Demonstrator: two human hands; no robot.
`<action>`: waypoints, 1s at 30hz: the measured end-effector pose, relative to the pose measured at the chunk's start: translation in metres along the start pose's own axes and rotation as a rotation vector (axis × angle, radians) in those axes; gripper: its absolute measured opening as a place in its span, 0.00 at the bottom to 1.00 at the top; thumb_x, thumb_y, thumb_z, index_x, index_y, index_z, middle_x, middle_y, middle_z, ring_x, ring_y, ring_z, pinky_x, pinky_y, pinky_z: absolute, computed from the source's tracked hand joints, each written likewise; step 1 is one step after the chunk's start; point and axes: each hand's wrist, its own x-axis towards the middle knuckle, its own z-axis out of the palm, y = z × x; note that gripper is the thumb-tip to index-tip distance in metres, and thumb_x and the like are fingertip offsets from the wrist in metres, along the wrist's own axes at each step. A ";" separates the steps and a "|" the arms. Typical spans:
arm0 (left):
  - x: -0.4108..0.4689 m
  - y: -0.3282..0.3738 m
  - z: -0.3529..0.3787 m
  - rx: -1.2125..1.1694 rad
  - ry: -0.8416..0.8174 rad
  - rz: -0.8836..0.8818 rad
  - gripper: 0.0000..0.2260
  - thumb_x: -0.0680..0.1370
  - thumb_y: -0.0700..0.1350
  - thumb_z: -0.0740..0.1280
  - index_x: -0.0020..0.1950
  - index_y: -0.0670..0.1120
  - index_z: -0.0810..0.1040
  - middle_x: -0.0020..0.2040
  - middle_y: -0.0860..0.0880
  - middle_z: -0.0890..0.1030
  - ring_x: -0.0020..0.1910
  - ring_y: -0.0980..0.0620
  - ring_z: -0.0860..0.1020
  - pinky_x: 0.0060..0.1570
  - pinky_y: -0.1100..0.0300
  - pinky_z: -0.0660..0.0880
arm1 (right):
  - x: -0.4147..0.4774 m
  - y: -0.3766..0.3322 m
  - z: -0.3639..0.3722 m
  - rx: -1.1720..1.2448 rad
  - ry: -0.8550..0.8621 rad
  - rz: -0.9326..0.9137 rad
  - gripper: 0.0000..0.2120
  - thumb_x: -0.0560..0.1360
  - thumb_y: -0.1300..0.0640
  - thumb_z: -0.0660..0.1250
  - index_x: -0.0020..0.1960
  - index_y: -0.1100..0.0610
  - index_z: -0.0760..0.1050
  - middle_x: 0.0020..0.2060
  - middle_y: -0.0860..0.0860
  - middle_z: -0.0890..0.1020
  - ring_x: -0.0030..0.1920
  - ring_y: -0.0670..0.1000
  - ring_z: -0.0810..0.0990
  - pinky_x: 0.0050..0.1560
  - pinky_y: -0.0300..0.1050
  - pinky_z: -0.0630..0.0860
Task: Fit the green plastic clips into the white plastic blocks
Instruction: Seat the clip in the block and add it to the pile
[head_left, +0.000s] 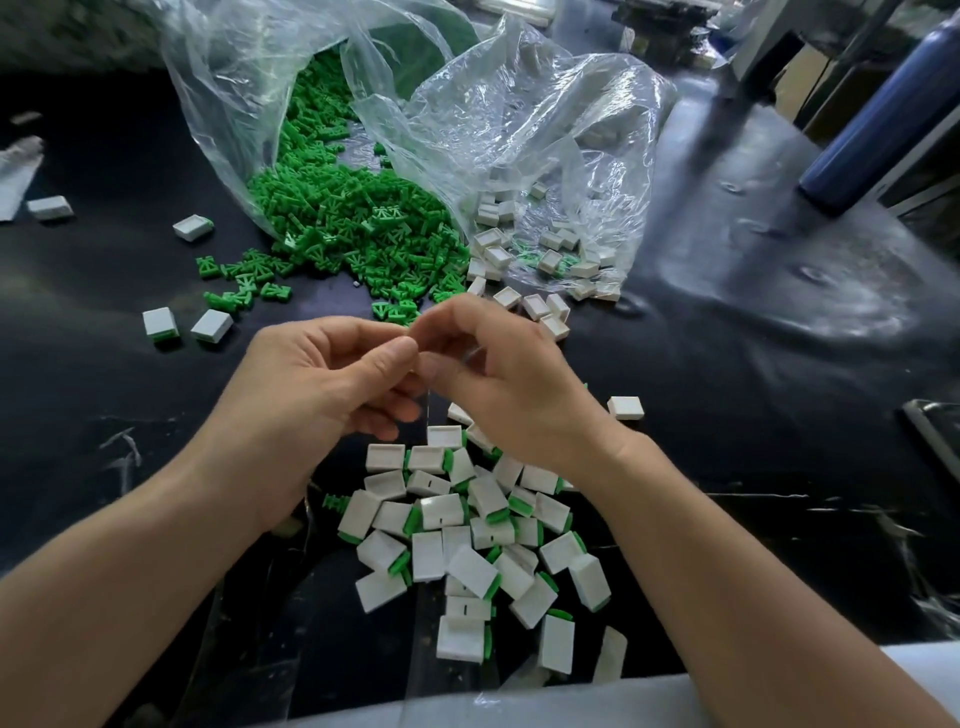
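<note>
The black work surface (727, 415) is glossy and wrinkled, so any part that slips off the fingers would probably skid or bounce away and be hard to find against the dark. On it lies a clear bag (234, 78) slumped open, with the heap of green clips (353, 218) spilling from its mouth. The edge of the heap already touches the empty white blocks (519, 249) spilling from the second bag (545, 130), so a careless reach could mix the two supplies or drag the thin film across both. Near the person, the pile of finished blocks (467, 535) sits directly beneath the wrists, with some blocks close to the table's near edge. A lowered forearm could sweep several onto the lap or the floor. An unfinished piece dropped there would pass for a done one. The left hand (322, 379) and right hand (498, 384) meet above this pile, with fingers curled and tips pressed together. The knuckles hide what lies between them, so the viewer cannot tell whether a clip and block are held there. If they are, the main hazard is pressing the clip in crooked. That could bend its thin legs or leave it half seated. One loose clip (330, 503) at the pile's left edge, close by the left wrist, could easily be nudged off.
</note>
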 end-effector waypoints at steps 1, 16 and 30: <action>0.001 0.000 -0.001 0.001 0.017 0.003 0.10 0.65 0.44 0.67 0.43 0.43 0.80 0.31 0.47 0.82 0.26 0.55 0.79 0.25 0.67 0.74 | 0.001 0.001 0.000 0.006 0.023 0.013 0.05 0.75 0.62 0.65 0.50 0.59 0.77 0.38 0.43 0.76 0.39 0.40 0.73 0.43 0.33 0.71; 0.001 0.000 0.000 -0.027 0.029 -0.017 0.05 0.72 0.35 0.66 0.41 0.43 0.80 0.30 0.46 0.82 0.25 0.54 0.79 0.24 0.68 0.73 | 0.022 0.034 -0.002 -0.600 -0.089 0.277 0.20 0.80 0.53 0.55 0.71 0.55 0.61 0.61 0.57 0.69 0.63 0.57 0.67 0.60 0.45 0.61; 0.002 -0.002 -0.001 -0.036 -0.023 -0.060 0.05 0.71 0.33 0.66 0.43 0.41 0.77 0.35 0.44 0.84 0.31 0.51 0.82 0.27 0.65 0.77 | 0.015 0.030 -0.009 -0.531 0.113 0.184 0.06 0.77 0.55 0.63 0.46 0.55 0.67 0.42 0.50 0.71 0.43 0.50 0.67 0.39 0.41 0.57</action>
